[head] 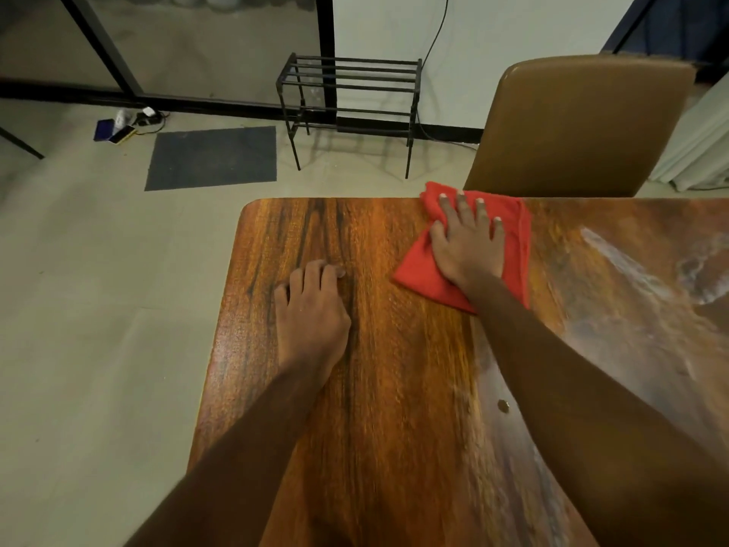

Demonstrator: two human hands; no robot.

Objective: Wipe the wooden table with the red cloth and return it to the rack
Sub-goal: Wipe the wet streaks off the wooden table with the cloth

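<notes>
Two bare hands are laid on the glossy wooden counter [394, 349]. The right hand [467, 242] is spread flat, fingers open, pressed on the folded red cloth [418, 266] at the far edge, just before a brown padded chair [576, 128]. The left hand [311, 305] is rested loosely curled, holding nothing, near the rounded left corner. Bare floor is seen leftward; the black metal rack [351, 92] is stood beyond.

Pale grey floor [98, 309]; dark mat [213, 157] lying flat near glass partition [177, 45] in black frame. White wall [493, 53], black cable [440, 29] hanging down it. Tan chair [580, 124] against far edge of surface
</notes>
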